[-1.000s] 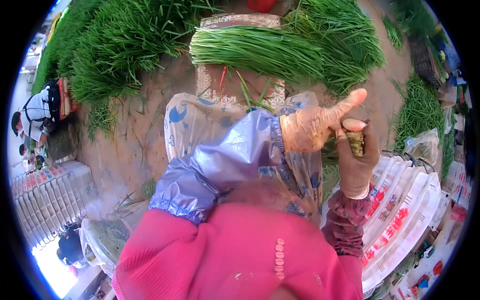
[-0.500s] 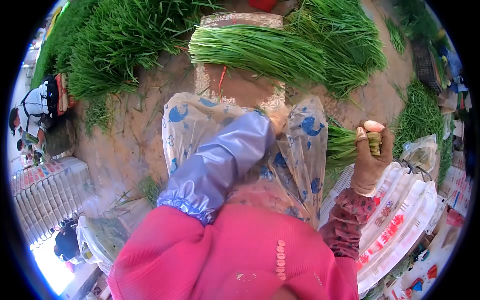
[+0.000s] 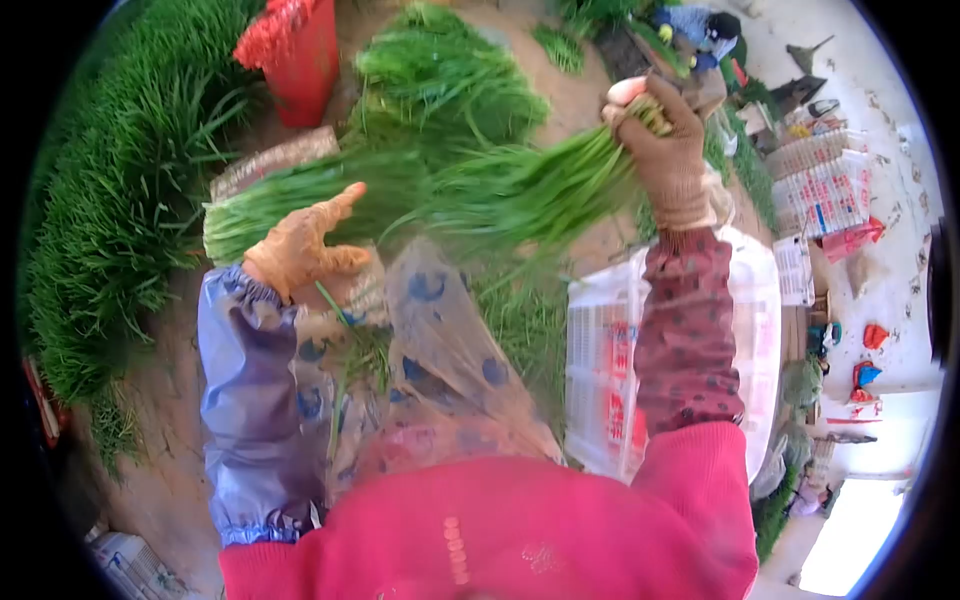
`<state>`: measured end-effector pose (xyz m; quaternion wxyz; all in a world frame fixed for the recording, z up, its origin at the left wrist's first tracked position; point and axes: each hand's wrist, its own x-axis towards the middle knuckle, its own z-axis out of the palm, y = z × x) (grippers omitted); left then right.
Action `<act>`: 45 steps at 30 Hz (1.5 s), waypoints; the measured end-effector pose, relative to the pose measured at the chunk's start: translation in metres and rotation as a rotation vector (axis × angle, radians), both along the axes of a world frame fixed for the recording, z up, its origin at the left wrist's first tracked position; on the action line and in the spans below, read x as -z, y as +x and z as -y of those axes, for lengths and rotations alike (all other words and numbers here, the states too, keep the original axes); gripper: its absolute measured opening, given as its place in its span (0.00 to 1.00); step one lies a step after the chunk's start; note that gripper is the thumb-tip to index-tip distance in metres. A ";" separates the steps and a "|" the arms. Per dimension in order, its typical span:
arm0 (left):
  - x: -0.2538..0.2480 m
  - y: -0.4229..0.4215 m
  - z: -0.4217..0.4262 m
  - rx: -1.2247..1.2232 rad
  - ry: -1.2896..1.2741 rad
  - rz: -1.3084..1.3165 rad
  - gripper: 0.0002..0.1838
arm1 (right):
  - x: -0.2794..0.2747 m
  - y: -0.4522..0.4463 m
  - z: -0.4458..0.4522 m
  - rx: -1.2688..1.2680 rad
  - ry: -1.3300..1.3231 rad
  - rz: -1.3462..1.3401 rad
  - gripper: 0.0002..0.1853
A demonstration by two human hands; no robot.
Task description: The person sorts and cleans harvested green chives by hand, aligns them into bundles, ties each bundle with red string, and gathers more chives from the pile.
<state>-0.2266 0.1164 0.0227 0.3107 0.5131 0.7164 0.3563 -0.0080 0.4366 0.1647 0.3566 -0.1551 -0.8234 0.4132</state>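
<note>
My right hand (image 3: 665,150), in a brown knitted glove, grips a bunch of long green stalks (image 3: 540,190) by their pale ends. The leafy part stretches left from it, blurred. My left hand (image 3: 312,243), in a tan glove, has thumb and fingers spread and holds nothing. Beside it lies a row of green stalks (image 3: 245,222) on a patterned low board (image 3: 275,163). A few loose stalks (image 3: 368,360) rest on the clear plastic apron (image 3: 430,330) with blue prints, over my lap.
A red bucket (image 3: 303,90) stands beyond the board. Leafy greens are piled left (image 3: 120,200) and ahead (image 3: 440,75). Stacked white crates (image 3: 600,370) stand by my right sleeve. At the upper right a person (image 3: 700,30) is among more greens.
The view has swung right. My right hand has lifted the bunch up and forward from beside the crates. My left hand has come away from my lap to the board, fingers spread.
</note>
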 end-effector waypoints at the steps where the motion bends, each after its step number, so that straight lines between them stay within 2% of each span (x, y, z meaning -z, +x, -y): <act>1: -0.033 0.005 -0.008 0.028 0.006 0.116 0.56 | -0.007 -0.005 0.005 -0.007 0.019 0.015 0.14; 2: -0.066 0.010 -0.013 0.050 0.068 0.175 0.61 | -0.022 -0.010 0.012 -0.022 0.034 -0.009 0.14; 3: -0.089 0.014 -0.019 0.074 0.119 0.235 0.66 | -0.039 -0.014 0.025 -0.199 -0.056 0.029 0.14; 4: -0.099 0.017 -0.029 0.120 0.220 0.267 0.70 | -0.053 -0.018 0.037 -0.377 -0.144 0.065 0.15; 5: -0.107 0.017 -0.040 0.168 0.324 0.295 0.73 | -0.062 -0.022 0.048 -0.394 -0.134 0.039 0.15; 7: -0.111 0.021 -0.063 0.310 0.513 0.413 0.70 | -0.076 -0.033 0.070 -0.626 -0.332 0.185 0.13; 9: -0.122 0.053 -0.085 0.412 0.742 0.758 0.68 | -0.086 -0.035 0.101 -0.643 -0.423 0.295 0.18; 11: -0.122 0.077 -0.073 0.383 0.646 1.016 0.64 | -0.075 -0.040 0.120 -0.661 -0.484 0.249 0.13; 12: -0.110 0.090 -0.068 0.243 0.678 1.016 0.62 | -0.063 -0.043 0.124 -0.738 -0.607 0.244 0.13; 14: -0.070 0.106 -0.058 0.127 0.599 1.187 0.47 | -0.046 -0.046 0.133 -0.756 -0.614 0.264 0.14; 15: -0.066 0.108 -0.054 0.111 0.587 1.196 0.47 | -0.039 -0.045 0.139 -0.754 -0.617 0.281 0.14; 16: -0.062 0.112 -0.051 0.184 0.571 1.280 0.45 | -0.035 -0.044 0.144 -0.741 -0.600 0.267 0.18; 17: -0.058 0.114 -0.049 0.258 0.558 1.363 0.43 | -0.029 -0.043 0.146 -0.741 -0.616 0.274 0.18; 19: -0.051 0.115 -0.043 0.228 0.510 1.470 0.41 | -0.018 -0.046 0.146 -0.658 -0.104 0.097 0.24; 20: -0.051 0.112 -0.038 0.204 0.478 1.436 0.41 | -0.023 -0.043 0.145 -0.679 0.000 0.139 0.25; 21: -0.051 0.111 -0.033 0.181 0.444 1.402 0.42 | -0.021 -0.044 0.143 -0.685 -0.008 0.140 0.25; 23: -0.048 0.112 -0.031 0.194 0.450 1.462 0.43 | -0.010 -0.051 0.134 -0.880 0.325 0.064 0.22; 24: -0.060 0.113 -0.030 0.296 0.501 1.446 0.40 | -0.004 -0.056 0.138 -0.870 0.381 -0.035 0.14; 25: -0.066 0.116 -0.029 0.399 0.550 1.430 0.36 | -0.003 -0.058 0.139 -0.865 0.366 -0.030 0.14; 26: -0.064 0.122 -0.028 0.331 0.575 1.440 0.30 | -0.004 -0.057 0.140 -0.862 0.489 0.008 0.11; 27: -0.054 0.123 -0.027 0.328 0.557 1.459 0.30 | -0.005 -0.056 0.143 -0.856 0.609 0.050 0.09; 29: -0.026 0.120 -0.028 0.008 0.452 1.214 0.38 | -0.003 -0.064 0.147 -0.782 0.704 0.157 0.12; 30: -0.039 0.116 -0.029 -0.049 0.448 1.182 0.33 | -0.003 -0.068 0.151 -0.739 0.722 0.178 0.13; 32: -0.057 0.108 -0.028 -0.079 0.434 1.193 0.28 | 0.000 -0.069 0.163 -0.612 0.186 -0.035 0.17; 33: -0.077 0.106 -0.026 -0.122 0.434 1.201 0.27 | 0.001 -0.076 0.160 -0.584 0.171 -0.033 0.17; 34: -0.083 0.102 -0.027 -0.138 0.539 1.117 0.25 | 0.000 -0.087 0.154 -0.629 -0.263 -0.105 0.31; 36: -0.097 0.078 -0.025 -0.141 0.734 0.985 0.24 | 0.005 -0.086 0.153 -0.551 -0.516 -0.271 0.23; 39: -0.115 0.020 -0.002 -0.376 0.894 0.874 0.29 | 0.062 -0.064 0.145 -0.585 0.047 0.090 0.30; 40: -0.122 0.003 0.010 -0.422 0.918 0.814 0.30 | 0.086 -0.048 0.134 -0.662 0.210 0.317 0.32; 41: -0.130 -0.013 0.022 -0.468 0.939 0.751 0.31 | 0.097 -0.039 0.121 -0.872 0.157 0.557 0.34; 42: -0.137 -0.024 0.033 -0.479 0.957 0.689 0.30 | 0.115 -0.033 0.107 -0.837 0.368 0.910 0.36; 43: -0.145 -0.033 0.043 -0.530 0.948 0.608 0.30 | 0.098 -0.030 0.102 -0.794 0.503 1.291 0.36; 45: -0.155 -0.049 0.060 -0.627 0.915 0.444 0.25 | 0.062 -0.037 0.105 -0.545 0.572 1.521 0.37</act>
